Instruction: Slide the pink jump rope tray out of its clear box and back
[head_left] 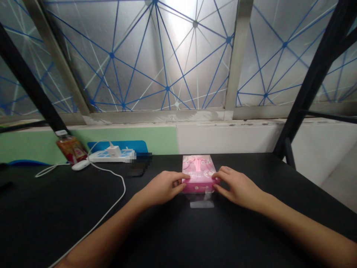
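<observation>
Resting on the desk [251,238], a pink box [198,172] sits between both hands, left hand [163,188] and right hand [237,188] pinching its near corners; its clear front flap is hard to make out.

A pixelated patch [138,156] left of centre blurs the right end of the white power strip [111,155] and whatever lies beside it. The print on the pink box [197,171] at centre is too small to read, and fingertips cover its near corners. The bottle [71,147] at the left has an unreadable label. Both forearms run out of the bottom edge. The white cable [117,201] leaves the frame at lower left.
</observation>
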Motion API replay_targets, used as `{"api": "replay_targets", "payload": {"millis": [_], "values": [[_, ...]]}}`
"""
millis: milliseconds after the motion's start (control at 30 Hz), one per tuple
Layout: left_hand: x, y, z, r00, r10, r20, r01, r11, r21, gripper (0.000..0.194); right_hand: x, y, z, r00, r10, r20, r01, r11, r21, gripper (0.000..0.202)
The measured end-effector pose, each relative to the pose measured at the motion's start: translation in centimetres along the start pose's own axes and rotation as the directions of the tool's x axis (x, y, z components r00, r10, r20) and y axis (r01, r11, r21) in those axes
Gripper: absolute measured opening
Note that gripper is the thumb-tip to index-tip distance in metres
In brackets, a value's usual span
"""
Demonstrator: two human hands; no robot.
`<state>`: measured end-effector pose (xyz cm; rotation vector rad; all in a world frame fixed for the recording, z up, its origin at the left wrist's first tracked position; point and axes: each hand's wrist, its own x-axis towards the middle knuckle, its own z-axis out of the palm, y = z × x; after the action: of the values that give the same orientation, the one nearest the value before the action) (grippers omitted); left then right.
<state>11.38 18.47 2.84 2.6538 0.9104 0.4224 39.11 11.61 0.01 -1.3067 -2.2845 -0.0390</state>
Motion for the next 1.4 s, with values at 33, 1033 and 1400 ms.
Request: {"api": "replay_targets", "payload": {"millis": [33,1033,1400], "values": [[0.0,0.0,0.0,1.000,0.004,-0.004,-0.004,1.000,0.004,0.032,0.0,-0.1,0.1,0.999,-0.044,-0.019,0.044,0.998,-0.035,0.016],[0.4,0.2,0.2,1.000,0.019,-0.023,-0.016,0.990,0.138,0.030,-0.1,-0.9,-0.5,0.956,-0.206,0.211,0.221,0.974,-0.051,0.041],[0.4,0.3,0.2,1.000,0.016,-0.011,-0.015,0.995,0.100,0.029,0.2,-0.6,0.3,0.975,-0.216,0.055,0.216,0.976,0.019,0.015]]}}
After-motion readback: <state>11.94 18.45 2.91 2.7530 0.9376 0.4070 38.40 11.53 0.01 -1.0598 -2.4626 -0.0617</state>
